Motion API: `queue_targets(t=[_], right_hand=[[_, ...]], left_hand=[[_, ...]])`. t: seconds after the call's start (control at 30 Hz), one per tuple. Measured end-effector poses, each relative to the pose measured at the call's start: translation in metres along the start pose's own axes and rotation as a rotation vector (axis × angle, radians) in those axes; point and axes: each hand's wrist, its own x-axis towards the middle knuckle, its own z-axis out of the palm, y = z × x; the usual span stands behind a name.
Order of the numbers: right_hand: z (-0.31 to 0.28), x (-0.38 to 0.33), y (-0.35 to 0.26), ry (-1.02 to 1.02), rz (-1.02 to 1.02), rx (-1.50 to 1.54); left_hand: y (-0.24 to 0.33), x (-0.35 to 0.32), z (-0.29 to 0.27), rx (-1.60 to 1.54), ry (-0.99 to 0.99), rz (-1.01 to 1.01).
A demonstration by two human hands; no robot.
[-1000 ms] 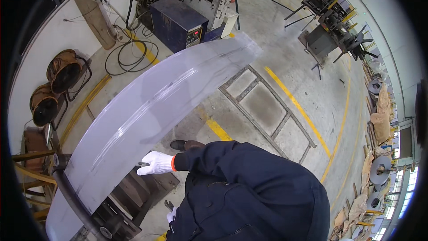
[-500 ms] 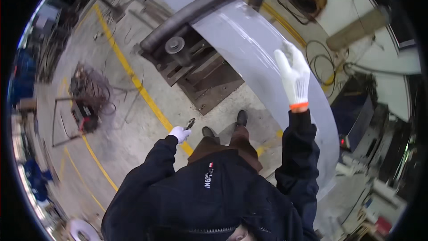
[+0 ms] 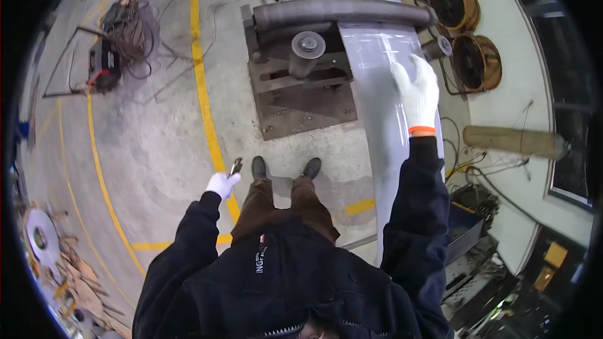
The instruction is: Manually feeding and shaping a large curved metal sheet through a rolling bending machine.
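Note:
My left hand (image 3: 222, 184), in a white glove, is closed around a small dark hand tool (image 3: 236, 166) with a metal end; its exact kind is too small to make out. It hangs low at my left, over the floor. My right hand (image 3: 419, 94), gloved in white with an orange cuff, is open, thumb and fingers apart. It is over a long, shiny grey sheet (image 3: 377, 100) on my right; whether it touches the sheet I cannot tell. Ahead, the sheet passes at a dark horizontal roller (image 3: 339, 14). A steel base (image 3: 308, 110) with an upright round post (image 3: 307, 53) stands beside it.
Yellow lines (image 3: 200, 81) cross the concrete floor. A wheeled machine with cables (image 3: 105, 66) stands far left. Wire spools (image 3: 475, 63), a long cylinder (image 3: 515, 142) and loose hoses lie along the right wall. Scrap pieces (image 3: 78, 282) are piled at lower left.
My view has turned, so the roller now lies nearly level across the top. My right hand remains open over the sheet, and my left still grips the tool.

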Motion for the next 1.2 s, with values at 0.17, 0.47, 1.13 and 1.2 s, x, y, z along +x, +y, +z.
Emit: queue_targets(t=[0.17,0.47,1.13,1.2], right_hand=[[0.046,0.036,-0.158,-0.241,-0.294,0.486],[0.116,0.069,-0.227,-0.319,-0.420,0.232],[0.134,0.074,-0.231,-0.388,-0.377,0.148],[0.134,0.074,-0.229,-0.387,-0.408,0.155]], left_hand=[[0.067,0.008,-0.007,-0.292,0.020,0.069],[0.171,0.092,-0.030,-0.778,-0.289,0.450],[0.221,0.171,-0.026,-0.310,0.318,0.821],[0.220,0.175,-0.026,-0.291,0.396,0.876]])
